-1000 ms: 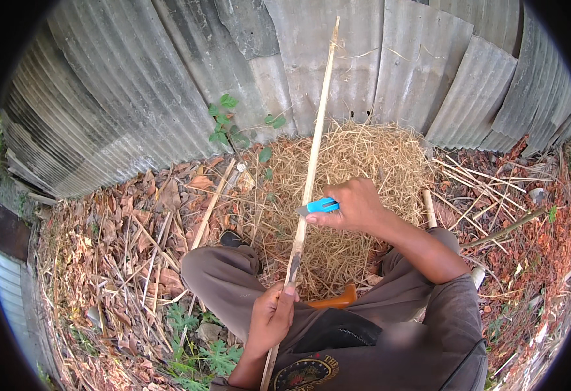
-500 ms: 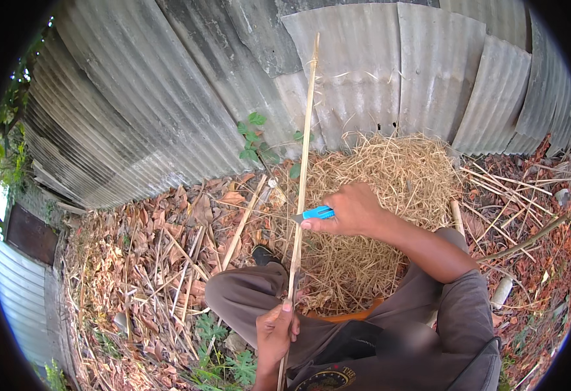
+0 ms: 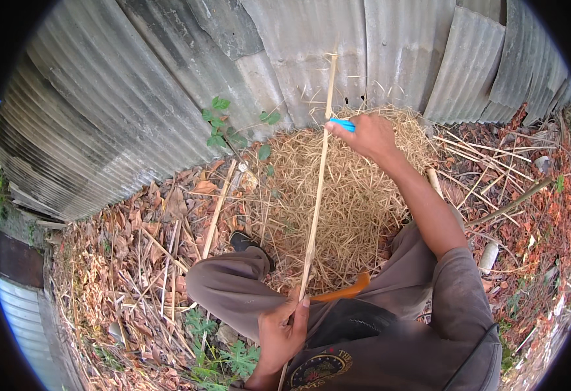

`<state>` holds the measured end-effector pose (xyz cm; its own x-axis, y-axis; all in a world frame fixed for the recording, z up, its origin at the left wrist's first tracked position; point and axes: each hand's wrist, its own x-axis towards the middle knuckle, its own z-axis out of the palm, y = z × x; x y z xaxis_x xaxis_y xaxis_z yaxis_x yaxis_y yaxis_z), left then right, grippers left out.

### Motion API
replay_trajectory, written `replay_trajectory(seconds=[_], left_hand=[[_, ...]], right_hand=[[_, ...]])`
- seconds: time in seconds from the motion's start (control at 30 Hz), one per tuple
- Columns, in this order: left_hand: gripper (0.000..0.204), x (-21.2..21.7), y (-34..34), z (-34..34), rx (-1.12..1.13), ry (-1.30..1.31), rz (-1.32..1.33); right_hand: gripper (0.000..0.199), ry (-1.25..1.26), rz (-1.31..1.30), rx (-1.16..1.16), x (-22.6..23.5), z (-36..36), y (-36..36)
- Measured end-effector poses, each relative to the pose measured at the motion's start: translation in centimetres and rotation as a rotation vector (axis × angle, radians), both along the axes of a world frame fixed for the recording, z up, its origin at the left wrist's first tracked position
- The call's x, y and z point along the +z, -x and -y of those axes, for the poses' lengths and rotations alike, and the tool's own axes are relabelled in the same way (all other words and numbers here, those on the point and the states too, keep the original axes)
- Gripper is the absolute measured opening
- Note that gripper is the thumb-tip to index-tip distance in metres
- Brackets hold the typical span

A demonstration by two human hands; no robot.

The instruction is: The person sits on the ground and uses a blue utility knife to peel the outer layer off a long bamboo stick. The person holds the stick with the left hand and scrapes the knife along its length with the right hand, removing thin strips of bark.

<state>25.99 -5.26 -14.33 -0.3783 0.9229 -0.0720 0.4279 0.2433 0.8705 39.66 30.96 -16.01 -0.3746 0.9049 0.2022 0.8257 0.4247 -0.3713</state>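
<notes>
From the head view, the left hand (image 3: 284, 331) was clenched around the lower end of a long bamboo strip (image 3: 316, 195), down by the person's bent knee. The strip ran steeply up from that grip, crossed over the straw pile (image 3: 357, 202) and ended near the corrugated metal fence (image 3: 168, 85). The right hand (image 3: 370, 135) was stretched out above the far side of the straw pile, closed on a blue-handled knife (image 3: 343, 123), and the blue tip touched the strip just below its top end. The blade itself could not be made out. An orange handle (image 3: 347, 291) lay at the near edge of the straw pile, beside the person's lap. Dry leaves and loose sticks (image 3: 142, 247) covered the ground left of the straw pile, and a small green plant (image 3: 223, 127) grew against the fence just beyond it.
</notes>
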Motion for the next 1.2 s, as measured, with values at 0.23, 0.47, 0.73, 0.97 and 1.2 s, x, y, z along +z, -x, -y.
replay_trajectory(seconds=[0.23, 0.47, 0.73, 0.97, 1.2], left_hand=[[0.025, 0.1, -0.4, 2.8, -0.097, 0.067, -0.04], [0.025, -0.8, -0.4, 5.1, -0.145, 0.031, 0.062], [0.027, -2.9, -0.4, 2.5, 0.014, 0.039, 0.222], [0.026, -2.1, 0.3, -0.8, 0.084, -0.057, 0.255], [0.023, -1.3, 1.0, -1.5, 0.114, -0.036, 0.292]], right_hand=[[0.092, 0.006, -0.06, -0.212, -2.3, -6.1, -4.0], [0.092, -0.038, -0.028, -0.465, -1.6, -8.6, -9.4], [0.085, 0.129, -0.164, -0.147, -0.2, -2.0, -5.9], [0.08, -0.007, -0.07, 0.451, 0.3, 8.6, -0.3], [0.08, 0.057, 0.115, 0.529, 1.7, 9.6, 1.8]])
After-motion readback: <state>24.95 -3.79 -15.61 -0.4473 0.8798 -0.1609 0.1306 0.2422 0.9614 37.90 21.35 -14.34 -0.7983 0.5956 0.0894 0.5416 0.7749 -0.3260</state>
